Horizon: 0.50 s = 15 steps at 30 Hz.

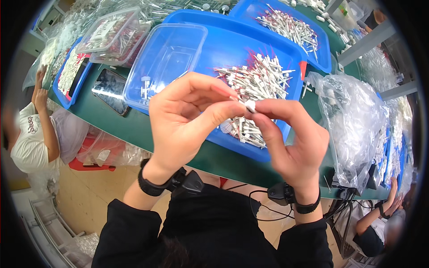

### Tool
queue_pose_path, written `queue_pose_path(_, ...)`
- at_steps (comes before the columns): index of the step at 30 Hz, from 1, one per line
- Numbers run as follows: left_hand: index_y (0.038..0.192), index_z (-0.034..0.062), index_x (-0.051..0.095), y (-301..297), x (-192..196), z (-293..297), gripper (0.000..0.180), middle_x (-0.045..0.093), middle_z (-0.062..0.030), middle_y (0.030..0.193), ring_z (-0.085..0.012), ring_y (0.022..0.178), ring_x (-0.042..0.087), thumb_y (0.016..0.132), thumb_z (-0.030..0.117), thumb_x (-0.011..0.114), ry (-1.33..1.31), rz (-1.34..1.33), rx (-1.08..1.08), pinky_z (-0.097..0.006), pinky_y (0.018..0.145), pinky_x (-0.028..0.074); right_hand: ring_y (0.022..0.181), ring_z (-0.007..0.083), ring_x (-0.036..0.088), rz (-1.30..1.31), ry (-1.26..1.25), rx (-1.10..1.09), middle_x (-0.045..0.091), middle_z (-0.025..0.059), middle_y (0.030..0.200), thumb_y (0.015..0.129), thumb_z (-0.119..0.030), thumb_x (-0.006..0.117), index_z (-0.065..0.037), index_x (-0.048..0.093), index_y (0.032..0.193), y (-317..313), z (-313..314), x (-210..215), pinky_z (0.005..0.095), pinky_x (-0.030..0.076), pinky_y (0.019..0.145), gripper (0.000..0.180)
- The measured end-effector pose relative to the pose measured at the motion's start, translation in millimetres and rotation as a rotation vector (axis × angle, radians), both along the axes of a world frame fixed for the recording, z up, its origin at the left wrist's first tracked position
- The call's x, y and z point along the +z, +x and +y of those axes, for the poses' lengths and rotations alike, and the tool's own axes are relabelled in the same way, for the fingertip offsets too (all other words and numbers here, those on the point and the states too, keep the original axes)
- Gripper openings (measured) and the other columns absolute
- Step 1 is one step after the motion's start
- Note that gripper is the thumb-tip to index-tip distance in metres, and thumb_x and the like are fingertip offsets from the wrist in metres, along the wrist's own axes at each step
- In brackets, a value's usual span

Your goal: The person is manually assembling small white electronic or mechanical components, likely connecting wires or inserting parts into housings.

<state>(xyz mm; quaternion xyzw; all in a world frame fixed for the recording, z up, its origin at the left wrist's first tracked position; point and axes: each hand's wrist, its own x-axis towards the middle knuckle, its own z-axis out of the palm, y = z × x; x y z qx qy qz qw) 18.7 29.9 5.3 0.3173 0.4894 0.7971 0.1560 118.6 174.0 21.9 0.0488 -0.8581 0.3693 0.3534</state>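
Note:
Over the front of a blue tray (223,40), my left hand (178,118) and my right hand (297,140) meet fingertip to fingertip. Between them is a small white plastic piece (250,106), pinched by my right thumb and forefinger. My left thumb and fingers close at its left side; whatever they grip is mostly hidden. Below and behind the fingers lies a pile of thin white sticks with red wire-like strands (268,80). A clear plastic box (172,51) sits in the tray's left part, with a few white pieces (145,87) inside.
A dark phone (110,91) lies left on the green table (134,129). Lidded clear boxes (114,33) stand behind it. Another blue tray (321,38) is back right, a clear plastic bag (353,129) at right. Other people (38,129) work at both sides.

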Motion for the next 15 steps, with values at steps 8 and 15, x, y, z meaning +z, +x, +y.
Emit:
queue_pose_path(8,0.099,-0.0050,0.064,11.2,-16.0,12.4,0.016,0.068,-0.0104,0.091,-0.0150,0.082,0.067,0.083,-0.009,0.066,-0.035,0.220,0.328,-0.025,0.074,0.055,0.076,0.0139,0.071,-0.146,-0.590,0.036,0.069,0.0071,0.084,0.084,-0.001,0.068,0.001,0.062,0.096,-4.4,-17.2,-15.8,0.0224,0.052,0.065,0.014)
queue_pose_path(15,0.102,-0.0035,0.062,20.0,3.3,-2.4,0.021,0.067,-0.0096,0.093,-0.0144,0.085,0.062,0.084,0.005,0.069,-0.306,0.778,0.506,-0.025,0.074,0.049,0.074,0.0096,0.067,-0.117,-0.553,-0.078,0.068,0.0066,0.081,0.086,0.000,0.065,0.002,0.062,0.096,-7.5,-3.5,-14.2,0.0218,0.050,0.068,0.011)
